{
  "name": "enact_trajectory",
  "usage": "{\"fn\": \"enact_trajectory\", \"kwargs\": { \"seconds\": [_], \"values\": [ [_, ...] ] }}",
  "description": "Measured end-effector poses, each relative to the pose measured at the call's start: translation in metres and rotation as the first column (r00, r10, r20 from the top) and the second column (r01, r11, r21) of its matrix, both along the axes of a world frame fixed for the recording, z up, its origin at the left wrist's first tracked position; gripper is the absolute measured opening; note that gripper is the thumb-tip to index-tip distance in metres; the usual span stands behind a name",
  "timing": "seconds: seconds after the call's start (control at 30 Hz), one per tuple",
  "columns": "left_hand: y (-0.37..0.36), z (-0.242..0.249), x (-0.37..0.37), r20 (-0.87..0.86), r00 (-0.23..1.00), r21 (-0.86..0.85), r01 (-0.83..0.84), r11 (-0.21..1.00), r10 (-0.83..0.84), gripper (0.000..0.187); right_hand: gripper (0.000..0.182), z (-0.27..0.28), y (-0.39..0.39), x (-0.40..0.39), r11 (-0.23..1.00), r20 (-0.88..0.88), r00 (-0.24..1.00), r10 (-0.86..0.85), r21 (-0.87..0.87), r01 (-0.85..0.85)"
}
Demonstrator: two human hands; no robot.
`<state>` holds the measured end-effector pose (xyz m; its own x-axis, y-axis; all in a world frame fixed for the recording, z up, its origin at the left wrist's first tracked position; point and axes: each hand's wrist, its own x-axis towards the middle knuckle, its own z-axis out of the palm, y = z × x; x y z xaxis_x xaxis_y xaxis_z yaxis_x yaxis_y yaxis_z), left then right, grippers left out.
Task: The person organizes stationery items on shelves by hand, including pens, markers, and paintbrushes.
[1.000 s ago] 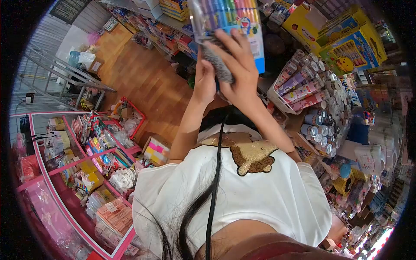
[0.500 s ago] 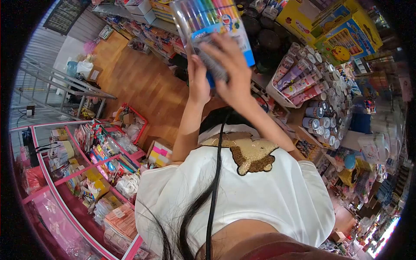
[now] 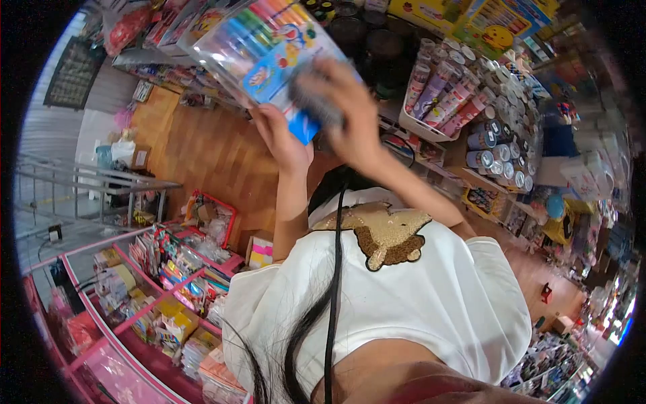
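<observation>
- Item: a clear plastic marker pack [image 3: 252, 44], coloured pens in a row, blue cartoon label at its lower end. It is raised at about 11 o'clock in the view, tilted.
- Left hand [image 3: 282, 138]: closed on the pack's lower edge, thumb and fingers pinching it.
- Right hand [image 3: 340, 111]: pressed over the label end, clasping a dark grey object [image 3: 313, 101] against it; blurred, so I cannot tell what that object is.
- Handling, judged: light, fairly stiff, smooth film likely slippery; best held by the edges, two-handed.
- Surroundings: white basket of tubes [image 3: 441, 101] at 2 o'clock; pink display rack [image 3: 161, 286] at 8 o'clock.
</observation>
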<state>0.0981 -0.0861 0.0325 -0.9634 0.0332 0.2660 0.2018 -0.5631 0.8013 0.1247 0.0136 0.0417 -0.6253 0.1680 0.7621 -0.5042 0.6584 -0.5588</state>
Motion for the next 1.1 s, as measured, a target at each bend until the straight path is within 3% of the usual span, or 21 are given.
{"fn": "enact_trajectory", "kwargs": {
  "seconds": [0.03,0.07,0.2,0.27,0.33,0.37,0.47,0.57,0.6,0.7,0.77,0.83,0.9,0.97,1.03,1.1],
  "values": [
    [-0.001,-0.004,-0.003,0.033,0.999,-0.020,-0.004,1.000,0.004,0.064,0.049,-0.003,-0.010,0.012,0.997,0.031,0.997,0.070,0.017,-0.071],
    [-0.001,-0.008,-0.004,0.027,0.979,0.080,0.200,0.977,-0.202,0.067,0.050,-0.003,-0.016,0.013,0.997,-0.039,0.997,0.069,0.028,-0.068],
    [0.021,-0.008,0.004,0.089,0.979,0.051,0.181,0.982,-0.185,0.064,0.048,0.023,0.015,-0.007,0.990,-0.113,0.992,0.058,0.131,-0.043],
    [0.024,0.002,0.012,0.043,0.974,-0.067,0.226,0.972,-0.223,0.062,0.048,0.034,0.038,-0.012,0.999,-0.083,0.996,-0.019,0.048,0.023],
    [0.031,0.005,0.018,-0.057,0.967,-0.038,0.247,0.968,-0.249,0.061,0.048,0.034,0.056,-0.013,0.987,-0.116,0.983,-0.141,-0.092,0.131],
    [0.033,0.005,0.019,-0.057,0.969,-0.032,0.240,0.970,-0.241,0.060,0.049,0.029,0.064,-0.007,0.974,-0.032,0.986,-0.166,-0.163,0.159],
    [0.043,0.013,0.017,-0.053,0.983,-0.041,0.175,0.984,-0.177,0.059,0.049,0.000,0.049,0.024,0.960,-0.005,0.964,-0.267,-0.090,0.265],
    [0.043,-0.017,0.005,-0.018,0.901,-0.106,0.429,0.897,-0.433,0.059,0.048,0.000,0.018,0.053,0.980,0.003,0.984,-0.178,-0.087,0.178],
    [0.050,-0.018,0.011,0.023,0.823,0.156,0.557,0.815,-0.567,0.061,0.049,0.005,0.021,0.053,0.979,0.001,0.980,-0.197,-0.059,0.197],
    [0.069,-0.008,0.042,0.155,0.815,0.007,0.565,0.825,-0.559,0.063,0.049,0.037,0.045,0.052,0.961,-0.017,0.962,-0.274,-0.036,0.273],
    [0.071,-0.017,0.045,-0.033,0.738,-0.258,0.646,0.719,-0.674,0.062,0.050,0.054,0.075,0.055,0.906,-0.031,0.906,-0.422,0.004,0.423],
    [0.076,-0.008,0.058,0.030,0.635,-0.319,0.738,0.594,-0.772,0.058,0.049,0.052,0.112,0.064,0.842,-0.049,0.841,-0.540,-0.052,0.537],
    [0.082,0.001,0.062,-0.052,0.629,-0.230,0.748,0.622,-0.776,0.055,0.049,0.038,0.126,0.081,0.800,-0.022,0.817,-0.576,-0.216,0.559],
    [0.091,-0.002,0.062,-0.096,0.651,-0.206,0.727,0.655,-0.753,0.055,0.040,0.014,0.118,0.099,0.735,0.033,0.758,-0.652,-0.220,0.642],
    [0.103,-0.005,0.062,-0.124,0.698,-0.217,0.674,0.706,-0.705,0.053,0.049,-0.004,0.091,0.115,0.732,0.174,0.752,-0.635,-0.176,0.658],
    [0.112,-0.005,0.068,-0.118,0.727,-0.237,0.641,0.730,-0.676,0.052,0.052,-0.008,0.064,0.122,0.752,0.191,0.805,-0.562,-0.288,0.593]
  ]
}}
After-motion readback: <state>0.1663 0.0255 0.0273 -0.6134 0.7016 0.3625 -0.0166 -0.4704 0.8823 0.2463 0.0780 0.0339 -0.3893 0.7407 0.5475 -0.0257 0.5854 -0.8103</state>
